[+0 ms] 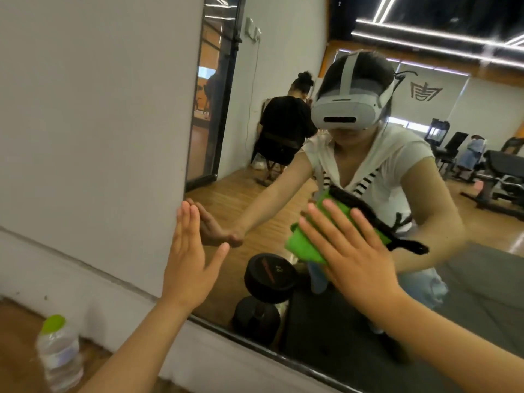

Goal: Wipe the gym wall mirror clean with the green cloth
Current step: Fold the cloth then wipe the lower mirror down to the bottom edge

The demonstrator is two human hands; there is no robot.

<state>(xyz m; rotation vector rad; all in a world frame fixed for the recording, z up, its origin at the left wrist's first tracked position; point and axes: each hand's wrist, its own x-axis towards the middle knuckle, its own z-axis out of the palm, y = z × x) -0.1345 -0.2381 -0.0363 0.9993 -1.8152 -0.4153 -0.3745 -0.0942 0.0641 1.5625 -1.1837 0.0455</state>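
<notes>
Mid-wipe: green cloth (304, 245) pressed on mirror (255, 191) by flat right hand (358, 253), left hand (190, 262) braced open; a sideways sweep seems needed.

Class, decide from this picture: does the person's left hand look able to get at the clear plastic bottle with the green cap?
Probably yes. The left hand lies flat at the wall mirror edge, holding nothing; the clear plastic bottle stands low beside that forearm, nothing between them.

A clear plastic bottle (58, 361) with a green cap (52, 324) stands on the wooden floor (17, 330) at the lower left, close to the white wall (93, 109). A thin groove (85, 265) crosses this wall low down.
</notes>
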